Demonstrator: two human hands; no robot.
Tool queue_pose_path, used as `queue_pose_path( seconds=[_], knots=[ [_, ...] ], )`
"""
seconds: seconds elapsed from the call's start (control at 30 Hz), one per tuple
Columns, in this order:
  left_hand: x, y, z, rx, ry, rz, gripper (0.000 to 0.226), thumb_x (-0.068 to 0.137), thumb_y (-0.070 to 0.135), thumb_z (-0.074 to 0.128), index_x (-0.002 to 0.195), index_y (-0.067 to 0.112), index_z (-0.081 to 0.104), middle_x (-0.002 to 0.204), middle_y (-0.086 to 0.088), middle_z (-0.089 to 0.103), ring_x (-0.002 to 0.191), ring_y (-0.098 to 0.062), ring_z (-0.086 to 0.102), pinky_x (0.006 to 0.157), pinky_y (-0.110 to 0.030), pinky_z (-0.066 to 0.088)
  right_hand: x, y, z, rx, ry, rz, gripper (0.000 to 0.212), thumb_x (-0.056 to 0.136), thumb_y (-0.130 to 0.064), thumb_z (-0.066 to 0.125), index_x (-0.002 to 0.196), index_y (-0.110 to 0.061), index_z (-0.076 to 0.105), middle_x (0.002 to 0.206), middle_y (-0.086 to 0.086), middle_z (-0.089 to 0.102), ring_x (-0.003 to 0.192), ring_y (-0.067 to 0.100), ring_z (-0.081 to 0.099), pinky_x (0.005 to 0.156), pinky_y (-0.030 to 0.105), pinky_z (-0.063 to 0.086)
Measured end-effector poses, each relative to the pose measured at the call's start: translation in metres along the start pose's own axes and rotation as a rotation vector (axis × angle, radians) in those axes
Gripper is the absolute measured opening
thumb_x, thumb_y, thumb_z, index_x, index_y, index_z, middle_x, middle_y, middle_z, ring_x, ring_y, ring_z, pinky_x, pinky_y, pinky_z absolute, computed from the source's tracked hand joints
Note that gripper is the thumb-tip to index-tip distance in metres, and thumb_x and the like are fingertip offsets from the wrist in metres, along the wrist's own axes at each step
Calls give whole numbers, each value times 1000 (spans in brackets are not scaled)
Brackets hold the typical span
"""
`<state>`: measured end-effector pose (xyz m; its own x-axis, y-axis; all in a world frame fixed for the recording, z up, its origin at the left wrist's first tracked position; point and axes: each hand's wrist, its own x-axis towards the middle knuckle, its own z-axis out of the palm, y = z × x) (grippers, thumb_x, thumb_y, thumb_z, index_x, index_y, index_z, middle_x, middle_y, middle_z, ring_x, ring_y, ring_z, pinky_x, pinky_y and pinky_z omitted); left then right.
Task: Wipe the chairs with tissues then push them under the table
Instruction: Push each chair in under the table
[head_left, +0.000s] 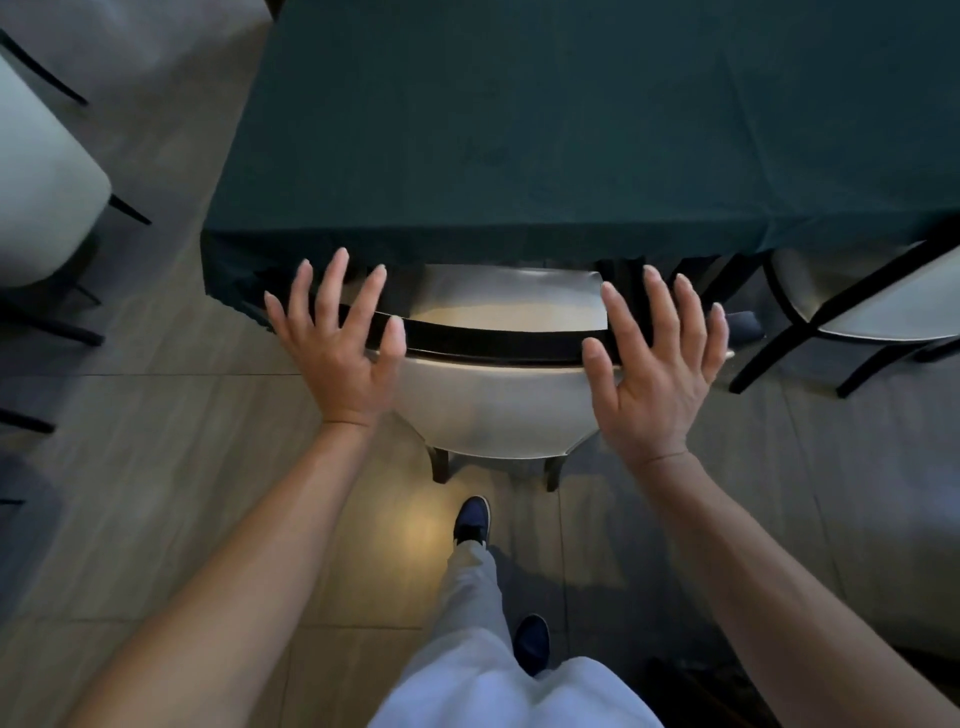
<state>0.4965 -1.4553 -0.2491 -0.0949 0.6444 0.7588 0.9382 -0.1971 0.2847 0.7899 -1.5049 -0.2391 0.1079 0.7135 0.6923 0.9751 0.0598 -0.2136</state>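
Observation:
A white padded chair (493, 410) with a black top rail stands right in front of me, its seat partly tucked beneath the table (545, 130), which is covered by a dark green cloth. My left hand (337, 343) hovers over the rail's left end with fingers spread, holding nothing. My right hand (660, 364) is above the rail's right end, also spread and empty. No tissue is in view.
A second white chair (872, 306) with black legs stands at the right, partly beneath the table. Another white chair (41, 197) is at the far left on the tiled floor. My feet in dark shoes (472, 519) are just behind the middle chair.

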Motion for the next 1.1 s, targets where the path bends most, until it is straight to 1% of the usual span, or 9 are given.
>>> queue_pose_path(
  seconds=[0.17,0.33,0.47,0.53,0.63,0.7,0.8,0.93,1.1],
  knots=[
    [15,-22,6,-13,-14,0,40,97,25,51,131,25,70,148,-1,59,147,-36,39,125,-64,14,8,-22,12,28,-3,19,43,105,-52,50,137,-29,67,153,4,54,149,30,40,126,50,18],
    [-2,19,15,-13,30,-78,38,95,24,52,127,25,73,148,-4,58,147,-35,39,126,-59,10,13,18,15,36,30,-28,39,105,-49,51,130,-27,71,145,6,60,142,31,48,123,51,25],
    [0,26,24,-17,44,-79,35,94,26,52,120,27,76,142,-7,61,140,-31,46,126,-58,11,20,33,23,70,82,-10,40,104,-48,47,107,-22,78,115,6,69,120,28,58,115,48,33],
    [10,21,30,-11,65,-47,36,95,27,51,120,27,76,139,-9,62,137,-30,50,126,-56,11,27,31,28,83,95,7,40,105,-47,48,102,-21,78,109,5,69,117,27,59,114,50,34],
    [35,-6,42,-20,53,12,35,97,29,49,121,27,75,137,-8,63,132,-28,53,125,-58,14,37,14,37,47,84,-23,37,105,-47,50,109,-23,78,112,6,70,118,29,60,113,52,36],
    [50,-35,46,-13,28,40,33,98,28,50,119,27,75,137,-8,63,131,-28,53,123,-62,18,40,-9,47,31,90,-38,34,104,-48,52,112,-26,77,120,3,71,124,30,59,114,52,35],
    [56,-56,50,-27,0,15,31,100,28,49,115,24,76,142,-7,61,135,-30,50,124,-61,16,42,-29,62,36,126,-56,33,103,-49,54,111,-29,78,130,-1,70,128,29,59,116,50,33],
    [49,-32,64,-37,44,-16,27,98,27,52,107,23,77,134,-8,64,134,-29,51,125,-61,13,55,2,71,55,158,-78,34,103,-48,52,107,-27,79,124,3,71,126,30,60,116,52,34],
    [44,19,87,-33,116,-35,39,104,42,42,111,27,77,129,-8,66,132,-29,52,125,-59,10,77,57,78,49,154,-98,36,105,-45,50,112,-23,77,122,7,70,126,32,60,112,58,37]
  ],
)
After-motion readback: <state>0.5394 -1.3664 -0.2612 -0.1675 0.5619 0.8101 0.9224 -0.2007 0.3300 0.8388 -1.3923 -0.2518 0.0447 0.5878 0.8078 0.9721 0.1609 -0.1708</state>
